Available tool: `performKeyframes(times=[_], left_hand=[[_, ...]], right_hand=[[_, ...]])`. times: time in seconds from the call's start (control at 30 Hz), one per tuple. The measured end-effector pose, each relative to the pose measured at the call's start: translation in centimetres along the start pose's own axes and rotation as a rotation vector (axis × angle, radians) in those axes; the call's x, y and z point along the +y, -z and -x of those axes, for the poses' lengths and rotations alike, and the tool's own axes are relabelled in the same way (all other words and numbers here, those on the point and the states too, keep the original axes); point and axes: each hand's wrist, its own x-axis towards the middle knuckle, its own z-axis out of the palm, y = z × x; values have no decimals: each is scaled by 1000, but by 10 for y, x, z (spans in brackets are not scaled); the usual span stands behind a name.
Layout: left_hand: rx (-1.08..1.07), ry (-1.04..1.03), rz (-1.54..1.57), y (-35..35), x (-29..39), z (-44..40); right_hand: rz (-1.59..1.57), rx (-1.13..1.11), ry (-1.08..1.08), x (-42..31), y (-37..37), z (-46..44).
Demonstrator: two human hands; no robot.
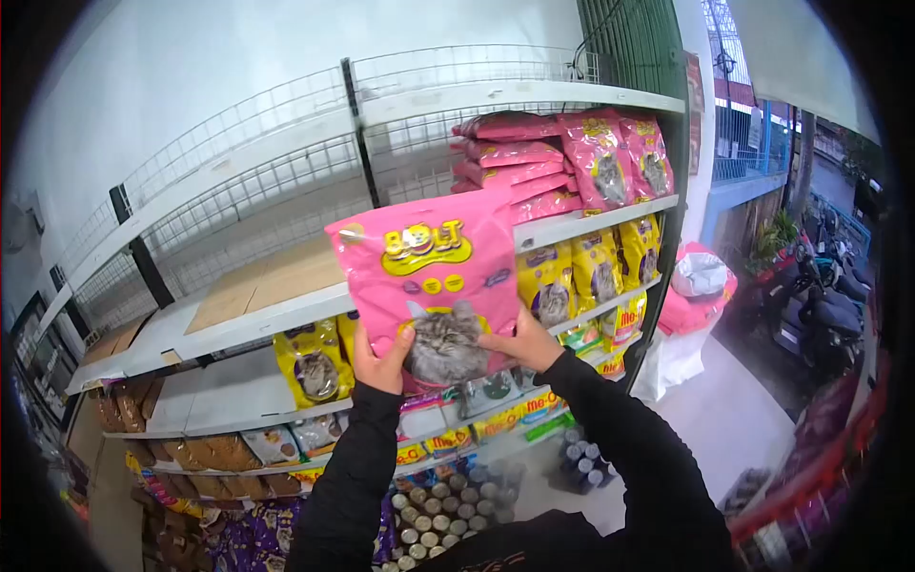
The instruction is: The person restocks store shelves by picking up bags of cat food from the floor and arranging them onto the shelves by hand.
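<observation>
A pink Bolt bag (pixel 431 286) with a grey cat picture is held upright, slightly tilted, in front of the shelves. My left hand (pixel 383 358) grips its lower left edge, thumb on the front. At the lower right edge my right hand (pixel 524 343) holds it the same way; the other fingers of both hands are mostly hidden behind the bag. Beyond it, on the upper shelf (pixel 596 222), lie stacked pink bags (pixel 519 154), with upright pink bags (pixel 605 176) to their right.
Yellow bags (pixel 572 276) stand one shelf below. Cardboard (pixel 276 281) covers part of the left shelf. Cans (pixel 448 510) and purple bags (pixel 257 534) are low down. A white sack (pixel 675 362) stands right of the shelves; motorcycles (pixel 824 296) are outside.
</observation>
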Motion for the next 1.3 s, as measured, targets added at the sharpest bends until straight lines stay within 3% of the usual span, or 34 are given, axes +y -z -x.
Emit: performKeyframes(times=[0.1,0.13,0.2,0.23,0.33,0.47,0.63,0.7,0.8,0.83,0.97,1.1,1.2,1.3], left_hand=[[20,18,-182,-65,-16,-6],[-77,-3,-136,-86,-21,-13],[-260,-43,-35,-122,-28,-29],[-241,-51,-33,-137,-29,-38],[-446,-164,-219,-167,-33,-55],[-536,-149,-117,-196,-62,-92],[-489,-69,-69,-234,-70,-161],[-460,-22,-19,-243,-88,-184],[-254,-364,-490,-252,-126,-213],[-251,-358,-495,-254,-132,-210],[-182,-278,-615,-261,-147,-183],[-191,-312,-640,-260,-140,-179],[-205,-215,-501,-263,-140,-184],[-172,-109,-555,-265,-138,-183]], right_hand=[[28,84,-154,16,69,-2],[22,82,-144,25,85,-5],[-75,310,-70,50,112,-13],[-121,412,-35,57,127,-19],[-169,390,-76,55,165,-31],[-160,363,-50,69,204,-61],[2,302,20,74,254,-138],[433,451,60,90,269,-173],[625,483,59,123,275,-191],[718,502,51,132,275,-194],[751,607,288,149,262,-169],[904,552,335,149,261,-167],[892,497,268,149,262,-168],[899,453,208,147,261,-167]])
